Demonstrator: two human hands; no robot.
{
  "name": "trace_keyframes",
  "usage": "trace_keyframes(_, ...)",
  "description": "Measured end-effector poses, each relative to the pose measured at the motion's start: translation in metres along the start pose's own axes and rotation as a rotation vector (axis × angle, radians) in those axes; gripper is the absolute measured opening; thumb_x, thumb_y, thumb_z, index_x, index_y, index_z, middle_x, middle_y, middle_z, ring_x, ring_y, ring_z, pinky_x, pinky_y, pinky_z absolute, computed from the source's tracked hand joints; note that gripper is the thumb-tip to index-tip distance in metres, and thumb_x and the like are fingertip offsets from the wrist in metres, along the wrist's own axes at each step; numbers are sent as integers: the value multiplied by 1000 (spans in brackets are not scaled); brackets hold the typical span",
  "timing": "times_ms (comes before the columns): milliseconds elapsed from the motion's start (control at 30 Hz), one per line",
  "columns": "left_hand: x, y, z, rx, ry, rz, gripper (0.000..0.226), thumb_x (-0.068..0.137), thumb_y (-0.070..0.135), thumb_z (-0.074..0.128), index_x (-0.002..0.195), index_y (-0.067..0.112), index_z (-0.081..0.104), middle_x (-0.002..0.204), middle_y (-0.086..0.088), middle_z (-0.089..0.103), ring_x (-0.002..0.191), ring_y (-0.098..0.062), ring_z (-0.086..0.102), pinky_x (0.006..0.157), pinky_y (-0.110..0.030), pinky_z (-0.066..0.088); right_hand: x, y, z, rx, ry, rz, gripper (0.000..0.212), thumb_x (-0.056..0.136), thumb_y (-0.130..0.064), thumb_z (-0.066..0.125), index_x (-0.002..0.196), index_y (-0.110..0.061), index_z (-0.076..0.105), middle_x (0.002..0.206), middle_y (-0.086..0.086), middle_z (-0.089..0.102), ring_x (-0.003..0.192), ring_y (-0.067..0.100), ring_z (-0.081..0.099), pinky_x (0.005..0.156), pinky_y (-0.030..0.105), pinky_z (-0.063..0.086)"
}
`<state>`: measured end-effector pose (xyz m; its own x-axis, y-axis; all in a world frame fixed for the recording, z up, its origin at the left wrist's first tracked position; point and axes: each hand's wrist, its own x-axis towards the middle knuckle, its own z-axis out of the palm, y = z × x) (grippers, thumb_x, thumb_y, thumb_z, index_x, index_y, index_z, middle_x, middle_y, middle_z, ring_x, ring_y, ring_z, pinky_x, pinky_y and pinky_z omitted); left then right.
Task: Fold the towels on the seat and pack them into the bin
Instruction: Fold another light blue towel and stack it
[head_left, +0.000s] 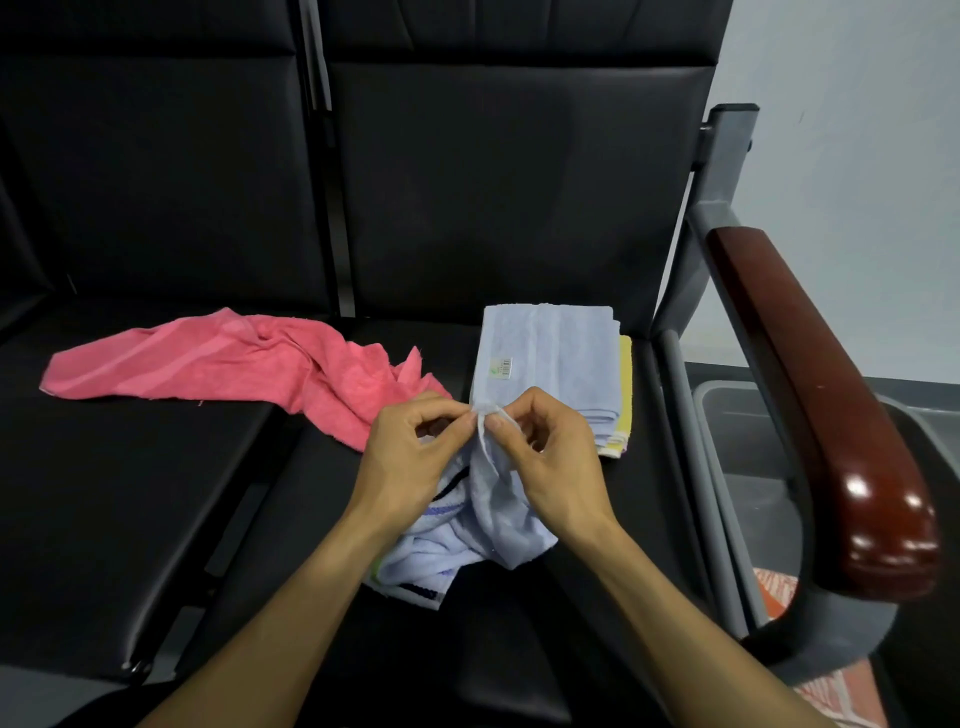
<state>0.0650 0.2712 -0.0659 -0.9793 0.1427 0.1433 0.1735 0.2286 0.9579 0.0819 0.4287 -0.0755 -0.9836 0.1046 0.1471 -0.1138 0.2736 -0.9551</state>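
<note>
A crumpled light blue towel (488, 525) with dark stripes lies on the black seat (156, 493) in front of me. My left hand (410, 457) and my right hand (545, 457) both pinch its raised corner, fingertips almost touching. Behind them sits a folded light blue towel (550, 358) with a small label, stacked on a folded yellow towel (626, 384). A pink towel (223, 364) lies spread and rumpled on the seat to the left. A grey bin (737, 415) stands on the floor to the right, beyond the armrest.
A dark red wooden armrest (821, 405) on a grey metal frame (691, 415) rises between the seat and the bin. The black backrests stand behind. A patterned orange cloth (779, 592) shows on the floor under the armrest.
</note>
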Motion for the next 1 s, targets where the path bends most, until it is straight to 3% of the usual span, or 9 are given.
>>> trace_keyframes(133,-2,2,0,60,-39,42,15,96,13,66,95,20,79,90,1,75,88,-14,71,80,-24,55,0,2,0,-24,16,26,23,94,-35,68,79,-18,62,71,0,65,68,20,61,61,28,49)
trace_keyframes(300,-5,9,3,67,-61,51,17,97,29,62,89,17,71,81,8,72,78,-5,67,71,-18,50,-2,-2,-1,-66,10,13,24,93,-34,69,78,-16,62,69,-1,64,62,5,54,57,19,46)
trace_keyframes(367,-5,8,6,50,-82,32,26,93,37,65,91,11,66,83,-1,72,79,-17,69,71,-31,57,-4,-4,1,-61,-9,11,25,93,-34,70,76,-16,61,66,-4,62,60,3,53,55,19,45)
trace_keyframes(500,-1,4,3,20,-112,5,21,96,29,67,95,8,63,89,-18,70,87,-40,67,78,-57,55,-1,-9,-5,-136,-50,-37,22,93,-31,70,77,-18,60,65,-6,59,59,4,51,56,20,43)
trace_keyframes(633,3,2,-8,13,-46,-28,10,98,9,61,98,14,70,91,-5,75,89,-23,72,84,-42,58,6,-2,-22,-447,-170,-99,17,92,-30,67,77,-27,61,68,-10,60,71,8,53,77,35,45)
trace_keyframes(767,5,-2,-14,7,-11,-56,14,99,7,60,95,14,71,88,-6,75,86,-21,72,78,-32,57,6,2,-24,-468,-208,-61,36,91,-41,70,62,-22,61,52,-9,51,55,9,45,61,23,34)
trace_keyframes(867,7,-5,-15,-13,47,-96,16,101,8,56,93,13,68,82,-1,74,78,-12,70,71,-23,55,5,-5,-23,-338,-236,-80,35,91,-43,69,67,-18,65,67,-6,65,73,7,58,68,21,44)
trace_keyframes(900,7,-6,-16,-28,64,-117,16,101,8,55,94,12,68,79,0,73,75,-11,69,70,-24,55,5,-7,-23,-292,-255,-73,34,91,-42,68,70,-17,64,70,-3,67,74,8,61,71,23,46)
trace_keyframes(1000,9,-11,-21,-69,126,-173,14,103,11,54,95,10,65,79,-2,72,75,-14,67,72,-31,54,6,-2,-27,-324,-314,-61,30,91,-40,69,73,-19,58,62,0,62,56,9,50,55,23,39)
